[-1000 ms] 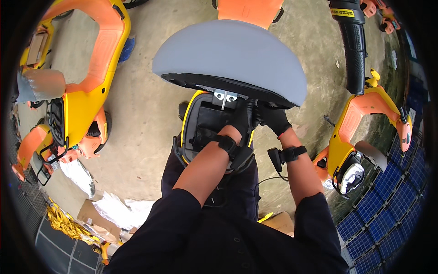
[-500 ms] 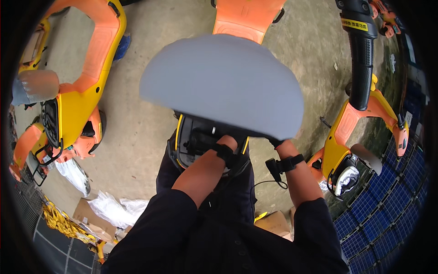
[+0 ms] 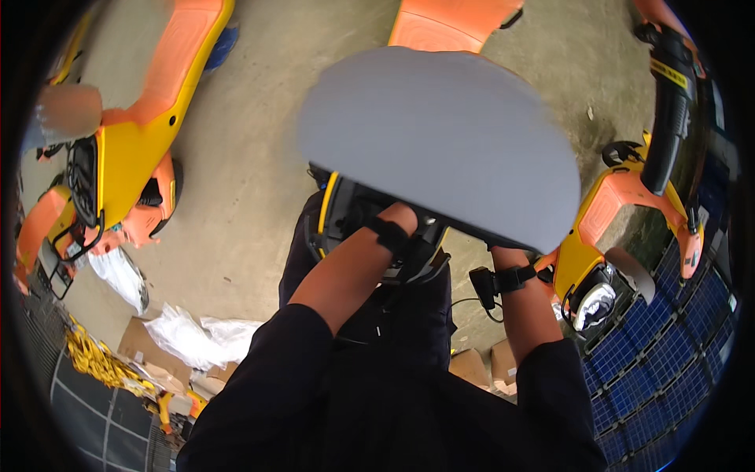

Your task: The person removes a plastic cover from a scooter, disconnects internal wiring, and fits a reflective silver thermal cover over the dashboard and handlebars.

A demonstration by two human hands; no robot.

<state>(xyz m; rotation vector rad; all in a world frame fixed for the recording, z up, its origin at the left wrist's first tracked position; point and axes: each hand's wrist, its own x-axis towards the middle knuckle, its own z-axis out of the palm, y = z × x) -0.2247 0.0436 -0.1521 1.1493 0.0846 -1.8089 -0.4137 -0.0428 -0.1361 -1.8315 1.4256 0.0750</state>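
- You are in the middle of handling the grey seat panel [image 3: 440,141], a broad, rounded grey shell held up in front of you, over the yellow-and-black housing [image 3: 346,216] that sits just below it.
- Your left hand [image 3: 397,224] reaches in under the near edge of the panel; only the wrist with its black strap shows, and you cannot tell whether its fingers are spread or closed, since the panel and housing hide them.
- Your right hand [image 3: 510,253] goes up under the panel's lower right edge; its fingers are hidden as well, so their grip cannot be told.
- The step looks like positioning the panel over the housing, judged from how it hangs above the opening.
- A next move calls for keeping both edges level and watching the dark rim where panel and housing meet.
- Orange and yellow machine bodies [image 3: 149,149] stand on the concrete floor [image 3: 252,197] well apart to the left.
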